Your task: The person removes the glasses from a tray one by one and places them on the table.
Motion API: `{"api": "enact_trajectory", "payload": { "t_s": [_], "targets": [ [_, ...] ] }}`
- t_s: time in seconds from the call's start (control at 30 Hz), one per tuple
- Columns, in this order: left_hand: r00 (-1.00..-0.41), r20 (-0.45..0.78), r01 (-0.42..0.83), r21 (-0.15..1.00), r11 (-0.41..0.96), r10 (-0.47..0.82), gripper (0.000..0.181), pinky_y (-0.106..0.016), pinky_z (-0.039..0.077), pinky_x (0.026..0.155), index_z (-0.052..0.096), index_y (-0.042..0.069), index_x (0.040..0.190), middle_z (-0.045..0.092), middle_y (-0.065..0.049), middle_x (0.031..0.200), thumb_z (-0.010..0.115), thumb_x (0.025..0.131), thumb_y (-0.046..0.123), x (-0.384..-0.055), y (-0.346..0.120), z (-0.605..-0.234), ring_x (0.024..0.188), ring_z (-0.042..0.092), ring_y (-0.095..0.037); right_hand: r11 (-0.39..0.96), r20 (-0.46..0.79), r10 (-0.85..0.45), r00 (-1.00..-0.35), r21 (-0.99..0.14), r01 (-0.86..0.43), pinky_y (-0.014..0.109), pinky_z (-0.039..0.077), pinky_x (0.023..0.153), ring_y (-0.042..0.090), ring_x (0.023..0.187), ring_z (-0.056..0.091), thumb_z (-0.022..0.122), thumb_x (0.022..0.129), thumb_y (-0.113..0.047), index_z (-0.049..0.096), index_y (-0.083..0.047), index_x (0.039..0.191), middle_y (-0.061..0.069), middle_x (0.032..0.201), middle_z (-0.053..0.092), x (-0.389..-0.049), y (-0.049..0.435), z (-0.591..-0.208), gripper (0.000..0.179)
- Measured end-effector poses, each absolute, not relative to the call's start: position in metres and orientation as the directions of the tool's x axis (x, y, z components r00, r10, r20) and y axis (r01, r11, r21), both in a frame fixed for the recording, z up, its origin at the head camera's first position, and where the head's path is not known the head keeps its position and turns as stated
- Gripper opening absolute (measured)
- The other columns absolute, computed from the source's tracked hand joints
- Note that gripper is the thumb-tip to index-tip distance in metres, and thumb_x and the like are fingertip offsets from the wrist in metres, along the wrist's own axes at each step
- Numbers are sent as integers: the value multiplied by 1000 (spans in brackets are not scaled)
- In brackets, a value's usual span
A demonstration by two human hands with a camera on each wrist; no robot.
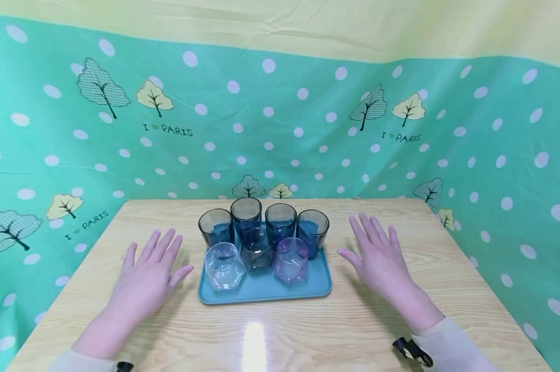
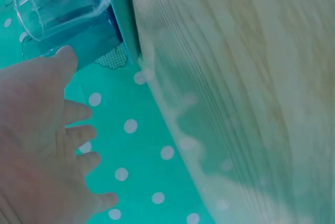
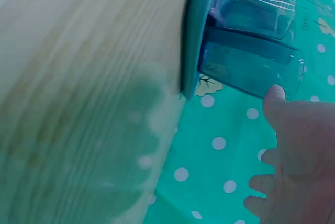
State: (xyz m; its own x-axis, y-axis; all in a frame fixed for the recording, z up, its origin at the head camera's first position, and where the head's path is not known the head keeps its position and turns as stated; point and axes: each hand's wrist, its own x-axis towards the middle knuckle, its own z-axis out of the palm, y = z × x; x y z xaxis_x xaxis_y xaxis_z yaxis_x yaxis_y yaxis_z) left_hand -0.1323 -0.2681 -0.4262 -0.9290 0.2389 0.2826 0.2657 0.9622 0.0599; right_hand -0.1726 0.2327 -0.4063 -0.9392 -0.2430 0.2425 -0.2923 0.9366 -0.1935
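Observation:
A blue tray lies on the wooden table, bearing several glasses. Tall dark-tinted glasses, among them a left one and a right one, stand along its back. Toward the front are a clear glass with a faceted base, a smoky grey glass and a pink-purple glass. My left hand is spread above the table left of the tray, fingers extended, touching no glass. Right of the tray, my right hand is likewise spread and holds nothing. Each wrist view shows glasses past the thumb.
The pale wooden table extends around the tray on all sides. A green polka-dot cloth with tree prints hangs behind the table and along both sides. Black straps, one of them a right wrist strap, show at the cuffs.

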Motion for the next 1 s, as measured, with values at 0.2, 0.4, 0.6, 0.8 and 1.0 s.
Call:
{"api": "enact_trajectory", "payload": {
  "t_s": [0.2,0.4,0.6,0.8,1.0],
  "targets": [
    [-945,226,265,99,959,238,77,-85,15,122,46,0,165,42,-26,170,60,112,54,-131,-262,-424,159,31,-53,928,247,-229,-942,-238,-288,73,3,131,48,167,14,60,112,-55,26,-7,176,24,180,20,-178,228,-402,86],
    [-953,200,264,185,947,227,77,-85,22,119,46,-1,165,51,-28,163,60,112,54,-128,-258,-425,151,44,-54,918,228,-214,-950,-285,-275,70,0,132,46,167,11,57,113,-57,19,-9,177,21,182,15,-180,221,-398,89],
    [-957,195,264,276,924,216,73,-83,28,117,44,-1,166,55,-31,158,57,115,50,-131,-253,-426,143,51,-58,905,248,-220,-943,-309,-292,66,-1,133,43,168,8,56,113,-57,15,-11,178,17,184,11,-185,212,-391,89],
    [-965,166,250,339,907,204,66,-75,48,103,49,-6,161,72,-24,135,59,116,42,-134,-254,-430,122,65,-49,884,234,-221,-947,-363,-296,64,-1,134,41,169,5,54,114,-57,14,-12,178,15,184,10,-188,204,-388,89],
    [-967,152,250,386,888,206,61,-55,57,83,54,-10,155,75,3,102,65,114,33,-137,-254,-435,90,66,-18,837,252,-227,-941,-443,-321,64,4,134,42,169,9,54,114,-57,16,-12,178,18,183,16,-187,201,-387,87]
  ]
}}
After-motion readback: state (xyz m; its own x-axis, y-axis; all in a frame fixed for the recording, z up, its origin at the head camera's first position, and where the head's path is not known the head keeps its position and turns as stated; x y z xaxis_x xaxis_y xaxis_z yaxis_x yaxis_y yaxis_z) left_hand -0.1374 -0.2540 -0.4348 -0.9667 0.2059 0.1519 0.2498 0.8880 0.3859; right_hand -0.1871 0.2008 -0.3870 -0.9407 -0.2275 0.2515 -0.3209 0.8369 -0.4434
